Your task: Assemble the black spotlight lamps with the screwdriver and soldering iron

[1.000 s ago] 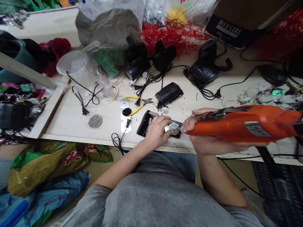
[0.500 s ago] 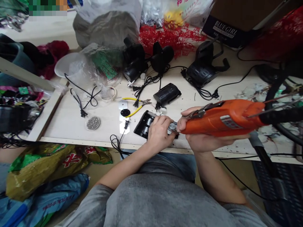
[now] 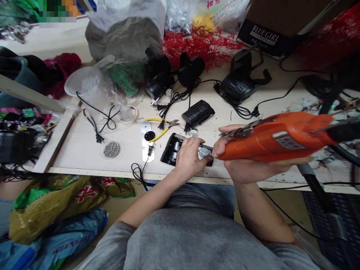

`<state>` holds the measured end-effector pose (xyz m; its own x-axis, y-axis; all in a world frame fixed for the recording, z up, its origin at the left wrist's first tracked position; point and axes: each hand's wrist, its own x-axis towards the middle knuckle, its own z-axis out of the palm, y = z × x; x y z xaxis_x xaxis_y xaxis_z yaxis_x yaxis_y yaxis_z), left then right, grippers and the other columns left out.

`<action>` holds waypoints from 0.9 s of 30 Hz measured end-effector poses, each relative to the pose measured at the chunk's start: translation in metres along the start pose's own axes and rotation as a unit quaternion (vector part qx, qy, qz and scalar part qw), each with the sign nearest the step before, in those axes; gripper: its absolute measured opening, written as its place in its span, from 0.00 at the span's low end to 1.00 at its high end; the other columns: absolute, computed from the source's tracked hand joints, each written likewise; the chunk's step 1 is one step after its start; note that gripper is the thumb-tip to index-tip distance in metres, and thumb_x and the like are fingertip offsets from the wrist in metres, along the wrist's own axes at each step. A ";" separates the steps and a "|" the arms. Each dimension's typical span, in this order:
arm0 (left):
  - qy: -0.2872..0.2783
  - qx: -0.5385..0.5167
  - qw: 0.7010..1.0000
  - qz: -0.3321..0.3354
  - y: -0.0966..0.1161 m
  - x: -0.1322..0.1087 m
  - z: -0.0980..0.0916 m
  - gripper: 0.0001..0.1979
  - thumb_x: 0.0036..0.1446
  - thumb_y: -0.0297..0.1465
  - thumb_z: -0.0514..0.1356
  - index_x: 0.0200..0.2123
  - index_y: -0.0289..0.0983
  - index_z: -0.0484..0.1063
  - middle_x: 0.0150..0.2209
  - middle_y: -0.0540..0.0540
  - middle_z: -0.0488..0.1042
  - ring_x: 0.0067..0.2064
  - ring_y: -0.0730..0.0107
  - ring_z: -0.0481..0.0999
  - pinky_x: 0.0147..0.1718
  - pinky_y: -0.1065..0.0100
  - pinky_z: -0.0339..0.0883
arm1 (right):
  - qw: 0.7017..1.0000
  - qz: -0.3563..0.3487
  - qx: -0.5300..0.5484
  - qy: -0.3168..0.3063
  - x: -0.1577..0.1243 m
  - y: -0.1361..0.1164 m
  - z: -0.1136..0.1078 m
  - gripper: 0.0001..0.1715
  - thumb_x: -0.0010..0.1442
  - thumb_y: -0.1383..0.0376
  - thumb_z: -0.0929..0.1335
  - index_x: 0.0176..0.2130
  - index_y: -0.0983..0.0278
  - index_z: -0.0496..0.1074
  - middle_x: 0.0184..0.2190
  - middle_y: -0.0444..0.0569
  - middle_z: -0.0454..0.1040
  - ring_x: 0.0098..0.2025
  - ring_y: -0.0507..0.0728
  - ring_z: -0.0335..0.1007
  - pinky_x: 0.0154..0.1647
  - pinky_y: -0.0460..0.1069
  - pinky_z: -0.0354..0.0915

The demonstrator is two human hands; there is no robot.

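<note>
My right hand [image 3: 247, 165] is wrapped round an orange electric screwdriver [image 3: 281, 135], whose tip points left at a small round silver part [image 3: 203, 152]. That part sits on an open black housing [image 3: 173, 149] near the table's front edge. My left hand [image 3: 188, 157] presses down on the housing, fingers curled beside the silver part.
Yellow-handled pliers [image 3: 161, 126], white metal plates [image 3: 146, 131] and a dish of small screws [image 3: 110, 149] lie left of the housing. Black lamp units [image 3: 239, 84] with cables, a closed black box [image 3: 197, 111] and plastic bags [image 3: 126, 26] fill the back. Bags [image 3: 45, 202] lie on the floor.
The screwdriver's rear has lifted and shifted slightly; its tip stays on the silver part. My left hand has hardly moved on the housing.
</note>
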<state>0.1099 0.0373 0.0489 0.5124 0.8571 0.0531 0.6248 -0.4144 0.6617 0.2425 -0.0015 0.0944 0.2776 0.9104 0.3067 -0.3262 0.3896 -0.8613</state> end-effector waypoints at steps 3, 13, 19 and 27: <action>0.011 -0.010 1.000 -0.017 -0.003 -0.001 0.001 0.24 0.49 0.33 0.71 0.48 0.38 0.69 0.47 0.44 0.76 0.51 0.55 0.72 0.49 0.57 0.69 | 0.999 -0.035 0.024 0.023 -0.001 -0.009 0.004 0.49 0.50 0.24 0.60 0.47 0.56 0.78 0.25 0.49 0.73 0.23 0.61 0.68 0.23 0.56 0.65; 0.007 -0.037 0.998 -0.053 -0.005 0.000 -0.001 0.19 0.44 0.29 0.70 0.40 0.39 0.70 0.41 0.45 0.76 0.46 0.54 0.75 0.45 0.59 0.69 | 1.000 0.010 -0.006 -0.026 0.017 0.014 0.025 0.48 0.52 0.23 0.54 0.40 0.53 0.80 0.18 0.48 0.68 0.22 0.62 0.70 0.20 0.57 0.66; 0.006 -0.034 0.999 -0.041 -0.006 0.001 -0.001 0.18 0.44 0.28 0.69 0.40 0.38 0.70 0.39 0.45 0.76 0.44 0.55 0.75 0.44 0.59 0.68 | 0.999 -0.018 -0.028 -0.035 0.019 0.018 0.028 0.50 0.50 0.22 0.55 0.39 0.54 0.79 0.17 0.48 0.66 0.30 0.66 0.76 0.25 0.59 0.71; 0.009 -0.047 0.998 -0.028 -0.011 0.001 0.002 0.18 0.44 0.28 0.70 0.40 0.38 0.70 0.40 0.44 0.77 0.45 0.55 0.75 0.45 0.59 0.68 | 0.997 0.031 -0.046 -0.046 0.011 0.019 0.018 0.44 0.52 0.25 0.59 0.42 0.51 0.79 0.21 0.47 0.71 0.20 0.59 0.67 0.19 0.56 0.64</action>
<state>0.1052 0.0415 0.0401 0.4671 0.8838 0.0267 0.5942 -0.3362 0.7307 0.2232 0.0187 0.0882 0.1735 0.9427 0.2849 -0.2548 0.3224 -0.9117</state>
